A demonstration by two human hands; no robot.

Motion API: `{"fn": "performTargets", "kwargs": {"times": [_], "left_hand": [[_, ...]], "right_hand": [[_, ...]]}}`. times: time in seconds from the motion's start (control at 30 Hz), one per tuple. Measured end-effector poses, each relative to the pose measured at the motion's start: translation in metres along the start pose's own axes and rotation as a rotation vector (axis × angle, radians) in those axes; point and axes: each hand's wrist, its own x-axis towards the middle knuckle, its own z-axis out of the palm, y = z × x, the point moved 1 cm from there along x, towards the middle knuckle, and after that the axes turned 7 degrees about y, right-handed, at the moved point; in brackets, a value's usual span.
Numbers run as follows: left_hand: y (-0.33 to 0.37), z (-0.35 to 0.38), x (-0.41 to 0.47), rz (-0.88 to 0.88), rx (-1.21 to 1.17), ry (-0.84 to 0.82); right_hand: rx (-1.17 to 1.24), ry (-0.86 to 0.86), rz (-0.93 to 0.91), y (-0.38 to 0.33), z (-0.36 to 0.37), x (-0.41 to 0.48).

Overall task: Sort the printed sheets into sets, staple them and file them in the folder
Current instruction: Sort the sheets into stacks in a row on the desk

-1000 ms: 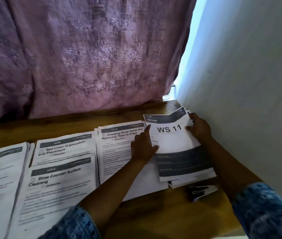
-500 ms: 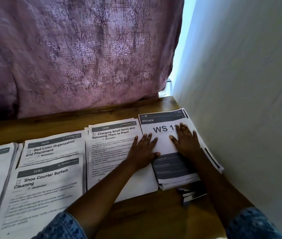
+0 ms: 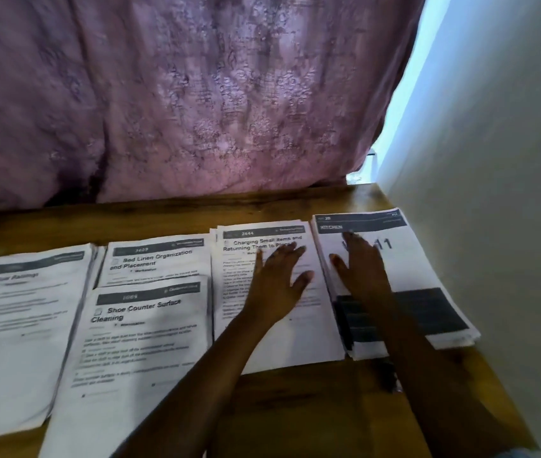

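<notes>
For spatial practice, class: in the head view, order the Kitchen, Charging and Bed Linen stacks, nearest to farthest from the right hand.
1. Kitchen stack: under the right hand.
2. Charging stack: beside, left.
3. Bed Linen stack: farther left.

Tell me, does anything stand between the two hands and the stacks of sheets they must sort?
Nothing visible does. The left hand is spread directly over the Charging stack, the right hand over the KITCHEN stack. Blur hides whether they touch. No folder is in view, so that path cannot be judged.
</notes>
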Motion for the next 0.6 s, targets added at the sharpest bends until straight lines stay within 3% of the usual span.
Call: {"fn": "performTargets", "kwargs": {"times": [0.13, 0.27, 0.47, 0.6], "left_hand": [[-0.079, -0.063, -0.064, -0.194, 0.022, 0.151], [-0.152, -0.095, -0.122, -0.225, 0.158, 0.242], [-0.2, -0.098, -0.156, -0.208, 0.288, 0.084], [-0.208, -0.095, -0.16, -0.182, 0.256, 0.101]], "right_hand": [[0.195, -0.082, -0.231, -0.09, 0.026, -0.04], [0.211, -0.166, -0.425, -0.169, 0.063, -0.08], [0.066, -0.278, -0.378, -0.202, 0.104, -0.11], [0.05, -0.311, -0.322, -0.204, 0.111, -0.115]]}}
